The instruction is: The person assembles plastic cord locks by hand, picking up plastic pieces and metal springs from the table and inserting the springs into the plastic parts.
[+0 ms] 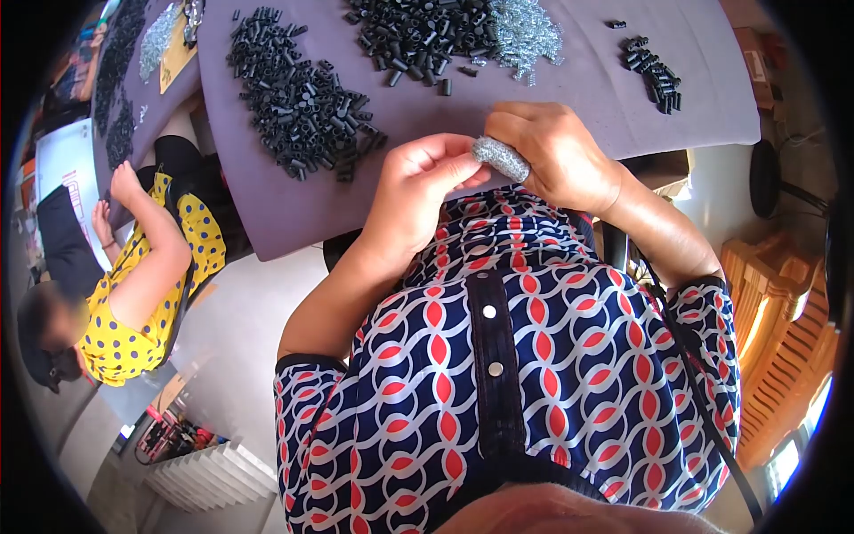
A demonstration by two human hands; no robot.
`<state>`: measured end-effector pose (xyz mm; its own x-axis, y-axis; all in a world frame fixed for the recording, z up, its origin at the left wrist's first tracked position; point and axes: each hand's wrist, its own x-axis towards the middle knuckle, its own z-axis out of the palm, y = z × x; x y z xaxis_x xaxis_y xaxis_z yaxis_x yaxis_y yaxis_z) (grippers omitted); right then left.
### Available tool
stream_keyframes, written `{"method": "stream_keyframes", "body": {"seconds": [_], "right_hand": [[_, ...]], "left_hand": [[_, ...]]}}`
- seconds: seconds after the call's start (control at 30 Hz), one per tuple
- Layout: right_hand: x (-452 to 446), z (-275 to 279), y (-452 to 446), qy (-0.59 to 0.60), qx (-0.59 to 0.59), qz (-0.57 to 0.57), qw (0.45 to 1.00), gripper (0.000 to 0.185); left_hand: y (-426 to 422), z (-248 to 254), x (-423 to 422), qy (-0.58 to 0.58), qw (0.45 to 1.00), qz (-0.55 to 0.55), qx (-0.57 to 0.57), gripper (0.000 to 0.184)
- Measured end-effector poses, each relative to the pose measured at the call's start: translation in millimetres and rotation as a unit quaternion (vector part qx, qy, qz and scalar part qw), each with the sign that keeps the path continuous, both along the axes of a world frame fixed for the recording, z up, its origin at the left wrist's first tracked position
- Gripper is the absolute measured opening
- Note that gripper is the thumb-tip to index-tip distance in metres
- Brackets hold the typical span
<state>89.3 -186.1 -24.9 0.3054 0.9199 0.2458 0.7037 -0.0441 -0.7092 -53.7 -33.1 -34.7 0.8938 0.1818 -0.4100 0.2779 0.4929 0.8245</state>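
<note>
Over the front edge of the purple-covered table, my two hands meet at their fingertips. My left hand [425,173] is closed in a pinch, thumb against the fingers. Curled beside it, my right hand [556,153] is closed too. A thick, silver-grey speckled wrap [501,158] sits at the right thumb, its end touching the left fingertips. Whatever small piece lies between the fingers is hidden. Just beyond my hands are a pile of short black cylindrical parts [298,102], another black pile [422,36] and a heap of small silvery springs [527,40].
At the right of the purple table [587,98] lies a small cluster of black pieces [654,76]. A person in a yellow dotted top [133,329] sits at the left by another table. A wooden slatted chair [774,329] stands on the right.
</note>
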Motion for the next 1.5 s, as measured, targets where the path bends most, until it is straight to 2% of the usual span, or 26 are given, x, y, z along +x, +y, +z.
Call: {"method": "stream_keyframes", "body": {"seconds": [0.03,0.23,0.37,0.53,0.67,0.73,0.8,0.83,0.87,0.93,1.0,1.1,1.27,1.33,1.4,1.43,1.5], "right_hand": [[0.8,0.3,-0.6,-0.012,0.009,0.013,1.000,0.022],[5.1,3.9,-2.1,-0.037,0.051,0.047,0.997,0.020],[9.7,0.4,-0.8,-0.063,0.079,0.060,0.993,0.020],[17.3,5.8,-1.6,-0.093,0.092,0.102,0.986,0.023],[21.5,1.6,-4.9,-0.088,0.078,0.103,0.988,0.020],[22.9,-3.7,-6.0,0.022,0.071,0.112,0.991,0.017],[25.1,-19.6,-5.2,0.054,0.144,0.086,0.984,0.023],[22.3,-21.8,-10.1,0.128,0.096,0.048,0.986,0.031],[21.2,-19.9,-14.4,0.128,0.096,0.048,0.986,0.031],[21.2,-9.0,-18.6,0.253,0.017,0.005,0.967,0.032],[21.8,-7.9,-18.5,0.241,0.004,0.009,0.970,0.032],[19.0,-12.5,-14.0,0.107,0.088,0.012,0.990,0.027],[10.6,-4.2,-14.1,0.135,0.035,-0.006,0.990,0.022],[12.3,-3.5,-13.6,0.094,0.048,0.003,0.994,0.021],[13.2,0.7,-13.3,0.120,0.034,0.009,0.992,0.018],[12.7,2.5,-13.1,0.146,0.018,0.016,0.989,0.015],[6.9,4.2,-10.7,0.144,-0.014,0.015,0.989,0.014]], "left_hand": [[1.3,0.2,-0.5,0.034,0.995,-0.004,-0.094,0.020],[6.9,2.6,0.4,0.040,0.980,-0.048,-0.187,0.022],[7.6,0.4,2.0,0.044,0.986,-0.050,-0.152,0.022],[13.8,0.6,7.1,0.047,0.967,-0.111,-0.223,0.021],[13.1,0.7,11.0,0.040,0.967,-0.121,-0.220,0.020],[9.6,2.4,11.4,0.031,0.990,-0.067,-0.118,0.019],[9.8,6.7,12.8,0.029,0.995,-0.052,-0.082,0.019],[10.2,7.7,12.8,0.020,0.998,-0.036,-0.056,0.019],[10.6,8.9,12.6,0.010,0.999,-0.019,-0.030,0.019],[10.8,11.8,12.1,0.019,1.000,-0.024,0.003,0.021],[8.0,13.0,12.4,0.016,1.000,-0.012,0.019,0.021],[4.1,13.2,12.3,0.015,1.000,-0.002,0.017,0.021],[3.0,12.4,9.3,0.012,0.999,0.014,0.027,0.019],[1.4,14.1,8.3,0.012,0.999,0.017,0.043,0.018],[-0.8,14.8,7.2,-0.034,0.988,0.013,0.148,0.014],[-3.2,14.6,7.1,-0.035,0.988,0.013,0.148,0.014],[-8.0,12.5,7.5,-0.114,0.967,0.029,0.228,0.012]]}}
